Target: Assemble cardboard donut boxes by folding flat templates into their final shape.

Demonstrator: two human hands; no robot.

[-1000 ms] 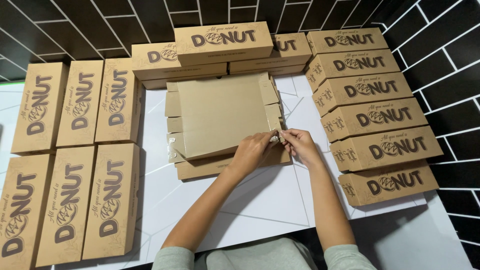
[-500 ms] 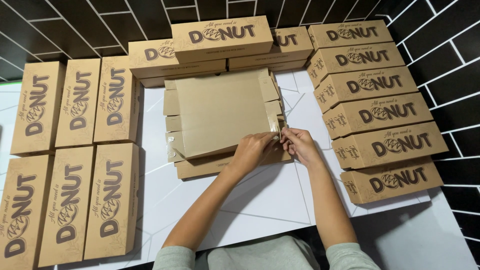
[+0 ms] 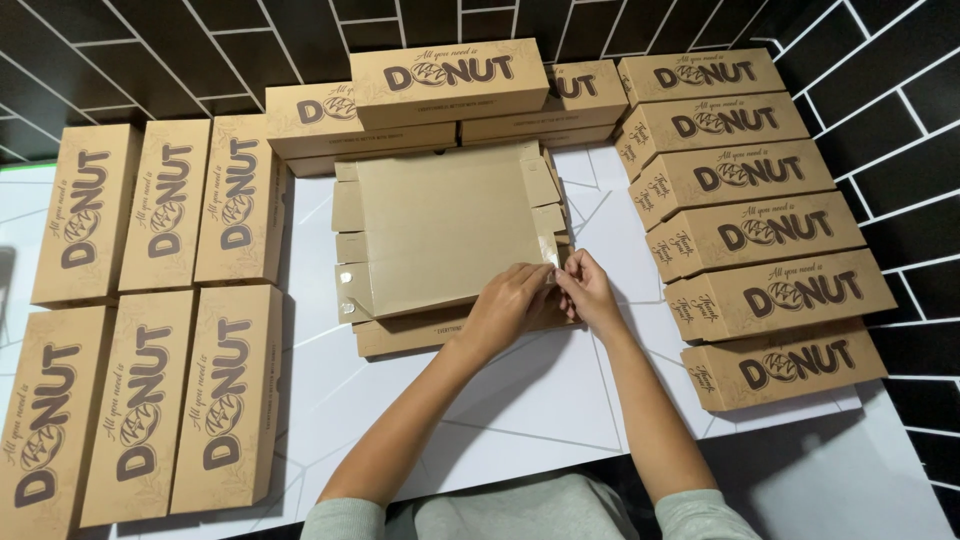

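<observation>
Left hand (image 3: 508, 300), right hand (image 3: 585, 290) pinching corner flap of flat blank (image 3: 440, 225), topmost on stack at table (image 3: 520, 400) centre. Grip probably on tape strip; too small to confirm. Blank unfolded; finished boxes (image 3: 160, 205) ranged around.

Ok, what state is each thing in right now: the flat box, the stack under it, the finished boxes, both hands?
Flat box blank: unfolded, lying on the stack.
Stack of blanks: flat, on the white table.
Assembled boxes: closed, in rows left, right and behind.
Left hand: pinching the blank's near right corner flap.
Right hand: pinching the same corner.
</observation>
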